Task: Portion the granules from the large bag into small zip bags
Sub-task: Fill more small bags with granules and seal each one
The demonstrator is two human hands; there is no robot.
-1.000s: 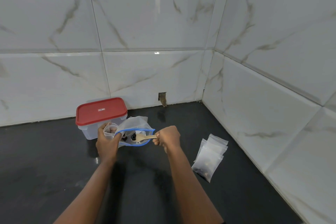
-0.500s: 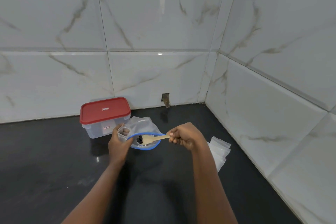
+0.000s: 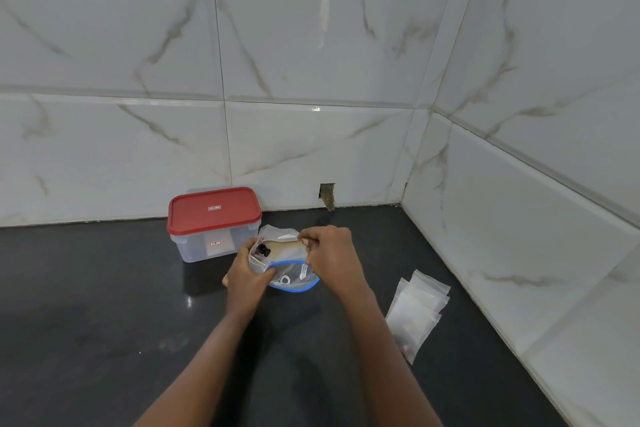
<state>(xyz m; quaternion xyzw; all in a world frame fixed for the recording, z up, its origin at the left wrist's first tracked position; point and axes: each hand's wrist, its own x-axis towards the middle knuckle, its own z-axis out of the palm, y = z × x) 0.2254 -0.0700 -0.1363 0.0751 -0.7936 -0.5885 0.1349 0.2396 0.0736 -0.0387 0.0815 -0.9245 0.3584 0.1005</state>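
Left hand around zip bag; right hand around spoon

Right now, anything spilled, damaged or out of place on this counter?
No spill shows on the black counter. One oddity: a ragged hole in the back wall tile's bottom edge, right of the red-lidded container. The small zip bags lie loosely fanned.

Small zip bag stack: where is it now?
Head view: the small zip bag stack lies on the dark counter at the right, beside the right tiled wall, apart from the right hand.
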